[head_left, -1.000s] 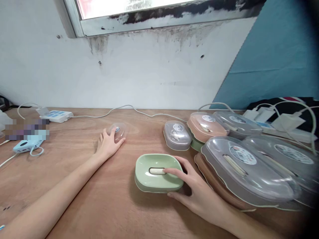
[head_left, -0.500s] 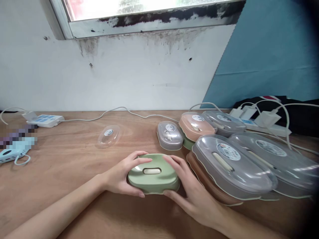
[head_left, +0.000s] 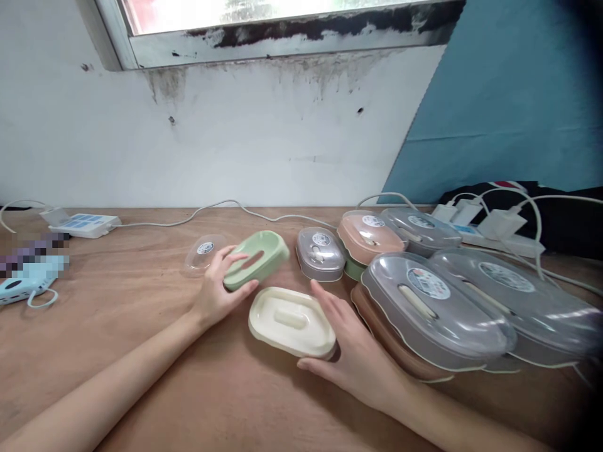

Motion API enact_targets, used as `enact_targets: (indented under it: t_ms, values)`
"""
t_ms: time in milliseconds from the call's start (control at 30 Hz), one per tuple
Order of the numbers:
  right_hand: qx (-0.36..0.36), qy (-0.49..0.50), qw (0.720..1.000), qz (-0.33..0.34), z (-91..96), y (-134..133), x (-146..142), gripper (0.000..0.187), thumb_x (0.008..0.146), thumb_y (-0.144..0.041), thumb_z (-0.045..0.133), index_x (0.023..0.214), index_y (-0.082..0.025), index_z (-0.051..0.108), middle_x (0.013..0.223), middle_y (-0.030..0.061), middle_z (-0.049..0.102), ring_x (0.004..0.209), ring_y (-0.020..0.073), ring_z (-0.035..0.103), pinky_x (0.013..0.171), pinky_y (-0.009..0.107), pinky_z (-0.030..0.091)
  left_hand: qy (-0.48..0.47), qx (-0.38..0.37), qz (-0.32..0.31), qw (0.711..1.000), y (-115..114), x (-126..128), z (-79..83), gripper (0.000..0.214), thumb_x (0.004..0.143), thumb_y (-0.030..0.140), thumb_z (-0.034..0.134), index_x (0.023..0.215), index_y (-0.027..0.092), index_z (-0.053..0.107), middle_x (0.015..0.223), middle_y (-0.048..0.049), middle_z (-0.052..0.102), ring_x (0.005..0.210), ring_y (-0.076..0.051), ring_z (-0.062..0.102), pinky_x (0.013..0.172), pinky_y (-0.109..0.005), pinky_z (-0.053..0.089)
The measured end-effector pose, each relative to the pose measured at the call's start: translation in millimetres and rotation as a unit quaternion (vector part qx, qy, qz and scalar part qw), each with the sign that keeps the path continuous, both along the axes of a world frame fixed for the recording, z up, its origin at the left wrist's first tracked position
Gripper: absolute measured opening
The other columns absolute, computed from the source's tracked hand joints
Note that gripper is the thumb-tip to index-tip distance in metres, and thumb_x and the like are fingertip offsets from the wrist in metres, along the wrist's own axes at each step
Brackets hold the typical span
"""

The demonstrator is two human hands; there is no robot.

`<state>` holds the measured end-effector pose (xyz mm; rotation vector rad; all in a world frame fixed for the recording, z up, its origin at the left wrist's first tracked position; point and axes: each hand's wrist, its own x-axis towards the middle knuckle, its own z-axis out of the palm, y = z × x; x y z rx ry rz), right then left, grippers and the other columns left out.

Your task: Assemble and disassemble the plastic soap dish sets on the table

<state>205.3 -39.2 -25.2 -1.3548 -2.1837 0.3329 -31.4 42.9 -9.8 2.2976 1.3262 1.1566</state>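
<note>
My left hand [head_left: 220,282] grips the light green oval shell [head_left: 259,258] by its left end, tilted above the table. A long slot runs through the middle of this shell. My right hand [head_left: 346,342] is closed on the right end of a cream oval tray [head_left: 268,323], thumb at the near side and fingers at the far side. The tray has a raised ridge in its middle and sits at or just above the table. Behind my left hand lies a clear plastic lid [head_left: 211,246] with a round label.
Lidded boxes in grey [head_left: 320,257], peach [head_left: 370,235] and brown [head_left: 400,342] are grouped at the right, some stacked. White power strips [head_left: 87,226] and cables run along the wall. A pale blue device [head_left: 32,279] lies at the left on the wooden table [head_left: 188,402].
The green shell has come off the cream tray. My left hand has carried it up, away and slightly left. My right hand stays near the same spot, with the tray now uncovered.
</note>
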Motion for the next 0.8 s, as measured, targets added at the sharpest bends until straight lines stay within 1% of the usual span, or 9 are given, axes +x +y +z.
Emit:
enact_targets:
  t_ms: [67, 133, 233, 333, 433, 500, 567, 667, 800]
  values:
    - [0.014, -0.069, 0.997, -0.019, 2.2, -1, -3, 0.072, 0.068, -0.045, 0.068, 0.131, -0.023, 0.040, 0.135, 0.0167, 0.038, 0.117, 0.0343, 0.041, 0.093, 0.052, 0.038, 0.116, 0.006, 0.131, 0.985, 8, 2, -5.6, 0.049, 0.079, 0.049, 0.052, 0.115, 0.015, 0.051, 0.130, -0.0164, 0.036, 0.123, -0.032, 0.034, 0.100, -0.047, 0.032]
    - [0.020, -0.106, 0.994, -0.034, 4.5, -3, -5, 0.057, 0.072, -0.051, 0.060, 0.117, -0.016, 0.053, 0.133, 0.0205, 0.038, 0.113, 0.0359, 0.043, 0.091, 0.052, 0.039, 0.201, -0.010, 0.182, 0.963, 12, 5, -10.5, 0.054, 0.082, 0.047, 0.046, 0.122, 0.011, 0.045, 0.133, -0.0205, 0.030, 0.125, -0.036, 0.029, 0.095, -0.051, 0.036]
    - [0.029, -0.126, 0.991, -0.038, 7.5, -8, -8, 0.056, 0.079, -0.048, 0.051, 0.116, -0.007, 0.051, 0.132, 0.0246, 0.036, 0.113, 0.0356, 0.042, 0.091, 0.050, 0.039, 0.235, -0.007, 0.181, 0.955, 14, 11, -13.8, 0.052, 0.082, 0.039, 0.045, 0.123, 0.008, 0.041, 0.135, -0.0207, 0.029, 0.123, -0.036, 0.029, 0.090, -0.051, 0.040]
    - [0.037, -0.151, 0.988, -0.004, 12.4, -12, -14, 0.060, 0.077, -0.044, 0.053, 0.121, -0.003, 0.047, 0.129, 0.0249, 0.039, 0.113, 0.0348, 0.041, 0.092, 0.047, 0.040, 0.253, 0.008, 0.180, 0.951, 17, 13, -13.7, 0.047, 0.081, 0.039, 0.046, 0.118, 0.010, 0.046, 0.128, -0.0188, 0.037, 0.120, -0.034, 0.032, 0.090, -0.049, 0.040]
    - [0.008, -0.188, 0.981, -0.036, 20.9, -8, -29, 0.049, 0.075, -0.040, 0.055, 0.109, -0.004, 0.054, 0.113, 0.0219, 0.048, 0.099, 0.0298, 0.051, 0.080, 0.039, 0.049, 0.261, 0.021, 0.187, 0.947, 24, 11, -14.3, 0.044, 0.085, 0.045, 0.041, 0.112, 0.011, 0.052, 0.120, -0.0190, 0.044, 0.116, -0.035, 0.034, 0.087, -0.050, 0.041]
    - [-0.008, -0.219, 0.971, -0.098, 26.5, 3, -44, 0.041, 0.078, -0.040, 0.053, 0.099, -0.005, 0.058, 0.102, 0.0201, 0.052, 0.089, 0.0280, 0.055, 0.069, 0.035, 0.051, 0.266, 0.029, 0.187, 0.945, 28, 10, -15.5, 0.044, 0.088, 0.045, 0.036, 0.111, 0.011, 0.054, 0.118, -0.0189, 0.046, 0.114, -0.034, 0.035, 0.089, -0.049, 0.039]
    - [-0.003, -0.236, 0.962, -0.140, 30.0, 18, -59, 0.044, 0.082, -0.042, 0.049, 0.098, -0.003, 0.060, 0.100, 0.0216, 0.053, 0.088, 0.0294, 0.054, 0.064, 0.035, 0.051, 0.271, 0.037, 0.185, 0.944, 30, 9, -16.7, 0.045, 0.090, 0.042, 0.033, 0.114, 0.010, 0.053, 0.119, -0.0193, 0.046, 0.114, -0.033, 0.035, 0.092, -0.049, 0.036]
    - [0.013, -0.240, 0.957, -0.164, 30.2, 46, -76, 0.046, 0.084, -0.043, 0.047, 0.100, -0.001, 0.061, 0.106, 0.0233, 0.052, 0.089, 0.0296, 0.054, 0.063, 0.034, 0.050, 0.281, 0.043, 0.182, 0.941, 30, 8, -17.7, 0.046, 0.090, 0.041, 0.033, 0.117, 0.010, 0.052, 0.120, -0.0199, 0.046, 0.116, -0.034, 0.034, 0.093, -0.049, 0.035]
    - [0.037, -0.244, 0.950, -0.189, 26.2, 71, -82, 0.048, 0.086, -0.044, 0.045, 0.101, -0.001, 0.060, 0.106, 0.0245, 0.053, 0.091, 0.0296, 0.053, 0.065, 0.035, 0.049, 0.291, 0.043, 0.183, 0.938, 29, 8, -18.1, 0.046, 0.089, 0.042, 0.034, 0.116, 0.011, 0.054, 0.122, -0.0188, 0.046, 0.118, -0.035, 0.034, 0.090, -0.048, 0.038]
